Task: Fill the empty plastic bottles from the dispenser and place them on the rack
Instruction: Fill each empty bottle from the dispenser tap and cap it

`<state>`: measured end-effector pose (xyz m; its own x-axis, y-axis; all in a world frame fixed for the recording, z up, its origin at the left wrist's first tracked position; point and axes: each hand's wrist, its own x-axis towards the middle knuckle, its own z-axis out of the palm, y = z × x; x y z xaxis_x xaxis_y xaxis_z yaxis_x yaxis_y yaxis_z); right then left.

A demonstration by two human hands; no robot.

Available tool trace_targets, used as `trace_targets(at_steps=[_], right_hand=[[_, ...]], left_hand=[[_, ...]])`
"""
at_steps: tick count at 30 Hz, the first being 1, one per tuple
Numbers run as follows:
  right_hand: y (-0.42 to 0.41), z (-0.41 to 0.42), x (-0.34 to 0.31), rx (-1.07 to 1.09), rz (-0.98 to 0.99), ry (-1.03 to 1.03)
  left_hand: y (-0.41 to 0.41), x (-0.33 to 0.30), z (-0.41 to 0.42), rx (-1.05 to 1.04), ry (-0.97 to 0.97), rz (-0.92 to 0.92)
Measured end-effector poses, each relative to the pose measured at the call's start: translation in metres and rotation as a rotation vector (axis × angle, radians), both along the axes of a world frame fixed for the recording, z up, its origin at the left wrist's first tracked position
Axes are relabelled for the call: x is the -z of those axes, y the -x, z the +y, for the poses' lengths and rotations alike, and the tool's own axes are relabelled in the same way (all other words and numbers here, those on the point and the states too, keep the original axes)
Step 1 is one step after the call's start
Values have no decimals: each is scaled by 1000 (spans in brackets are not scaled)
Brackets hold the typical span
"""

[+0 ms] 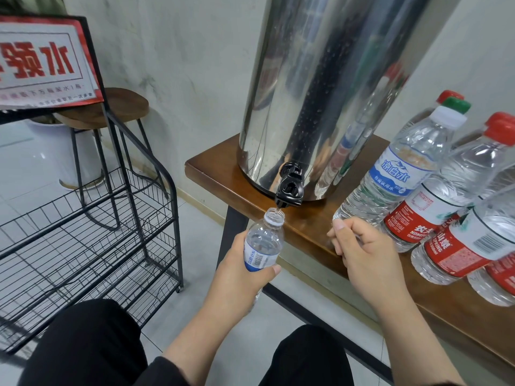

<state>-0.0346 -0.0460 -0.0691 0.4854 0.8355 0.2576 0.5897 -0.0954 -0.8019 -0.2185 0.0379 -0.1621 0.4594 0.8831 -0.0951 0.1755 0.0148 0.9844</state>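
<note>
My left hand (237,277) grips a small uncapped plastic bottle (263,243) with a blue and white label. I hold it upright with its mouth right under the black tap (289,188) of the tall steel dispenser (320,93). A thin stream runs from the tap into the mouth. My right hand (365,254) hovers at the table edge, right of the tap, fingers curled; nothing shows inside them. The black wire rack (92,232) stands to the left on the floor, and its visible shelves hold no bottles.
The dispenser sits on a brown wooden table (306,227). Several capped bottles crowd its right side, one blue-labelled (390,174) and others red-labelled (423,215). A red and white sign (41,62) tops the rack. A wooden stool (111,107) stands behind it.
</note>
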Motion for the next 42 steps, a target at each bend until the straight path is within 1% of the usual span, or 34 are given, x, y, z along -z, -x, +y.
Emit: trace_targets(at_steps=[16, 22, 29, 34, 36, 39, 42], right_hand=[[-1, -1, 1, -29, -12, 21], [-1, -2, 1, -45, -11, -11], [1, -2, 1, -43, -31, 21], [6, -2, 0, -29, 86, -42], [8, -3, -2, -31, 98, -53], [13, -6, -13, -52, 72, -62], [21, -5, -34, -83, -50, -112]], left_hand=[[0, 0, 0, 2, 1, 2], [0, 0, -1, 2, 3, 1], [0, 1, -1, -4, 3, -1], [0, 2, -2, -8, 8, -2], [0, 0, -2, -10, 7, 2], [0, 0, -2, -5, 7, 12], [1, 0, -3, -4, 8, 21]])
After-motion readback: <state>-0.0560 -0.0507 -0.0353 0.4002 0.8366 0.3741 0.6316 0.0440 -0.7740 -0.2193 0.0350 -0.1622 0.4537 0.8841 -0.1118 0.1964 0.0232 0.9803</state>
